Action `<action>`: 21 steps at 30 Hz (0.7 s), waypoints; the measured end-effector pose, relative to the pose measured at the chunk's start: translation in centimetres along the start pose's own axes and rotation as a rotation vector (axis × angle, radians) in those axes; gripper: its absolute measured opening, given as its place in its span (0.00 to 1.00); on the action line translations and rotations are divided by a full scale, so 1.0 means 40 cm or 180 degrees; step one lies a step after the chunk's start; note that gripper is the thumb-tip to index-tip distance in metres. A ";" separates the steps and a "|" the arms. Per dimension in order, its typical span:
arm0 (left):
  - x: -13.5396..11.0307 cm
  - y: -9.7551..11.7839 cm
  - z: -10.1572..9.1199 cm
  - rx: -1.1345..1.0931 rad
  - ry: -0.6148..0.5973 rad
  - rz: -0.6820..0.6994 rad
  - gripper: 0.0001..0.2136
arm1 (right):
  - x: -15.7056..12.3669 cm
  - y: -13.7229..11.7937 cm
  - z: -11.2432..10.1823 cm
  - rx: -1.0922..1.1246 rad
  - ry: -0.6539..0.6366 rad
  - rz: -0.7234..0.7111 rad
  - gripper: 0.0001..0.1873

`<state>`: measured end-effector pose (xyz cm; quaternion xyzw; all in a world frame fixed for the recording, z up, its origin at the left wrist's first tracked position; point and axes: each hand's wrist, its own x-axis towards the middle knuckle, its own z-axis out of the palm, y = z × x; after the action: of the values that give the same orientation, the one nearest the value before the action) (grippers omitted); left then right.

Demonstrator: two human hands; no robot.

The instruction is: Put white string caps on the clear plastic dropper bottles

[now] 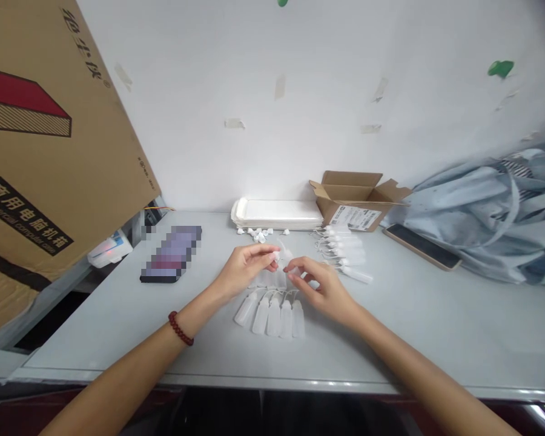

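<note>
Left hand (249,266): pinching small white cap (277,256)
Right hand (321,284): curled nearby, grip unclear
Translucent plastic bottles (274,319): on grey bench (399,327), contents unclear
Open brown cardboard box (331,212): bottom hidden

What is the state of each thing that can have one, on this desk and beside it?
Left grip: pinching a small white piece.
Right grip: fingers bent, hold unclear.
Five front bottles: lying down.
Right-side bottles: lying down.
White caps: loose.
Small cardboard box: open, flaps spread.
Phone on the right: flat, screen dark.
Blue-grey fabric: crumpled.
</note>
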<state>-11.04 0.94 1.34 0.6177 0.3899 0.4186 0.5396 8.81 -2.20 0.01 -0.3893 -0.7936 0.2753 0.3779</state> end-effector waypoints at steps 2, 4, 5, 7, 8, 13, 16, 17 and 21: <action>-0.001 -0.002 -0.001 -0.0009 0.0040 0.0014 0.15 | -0.001 -0.006 0.002 0.0154 -0.0081 0.0038 0.08; 0.000 -0.005 -0.004 -0.0048 0.0039 0.0013 0.15 | -0.002 -0.009 0.002 0.0282 -0.0137 0.0099 0.07; 0.000 -0.005 -0.005 -0.0075 0.0024 0.0004 0.15 | -0.003 -0.009 0.002 0.0342 -0.0162 0.0141 0.06; -0.001 -0.004 -0.006 -0.0108 -0.0033 -0.0017 0.14 | -0.005 -0.009 0.001 0.0467 -0.0209 0.0249 0.06; -0.001 -0.003 -0.007 -0.0100 -0.0072 -0.0021 0.14 | -0.005 -0.010 -0.001 0.0535 -0.0227 0.0314 0.06; -0.002 0.000 -0.006 0.0114 -0.0208 0.0083 0.13 | 0.002 -0.014 -0.014 0.1041 -0.0284 0.0620 0.07; -0.003 0.005 -0.001 0.0214 -0.0249 0.0156 0.12 | 0.007 -0.015 -0.022 0.1425 -0.0382 0.0767 0.08; -0.004 0.008 0.002 0.0243 -0.0261 0.0159 0.12 | 0.007 -0.015 -0.024 0.1535 -0.0407 0.0827 0.08; -0.010 0.023 0.011 0.0336 -0.0326 0.0164 0.10 | 0.006 -0.011 -0.028 0.1943 -0.0493 0.1052 0.09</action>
<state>-10.74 0.32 2.17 0.6757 0.3674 0.3790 0.5146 9.46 -2.08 1.07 -0.3595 -0.6274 0.5859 0.3659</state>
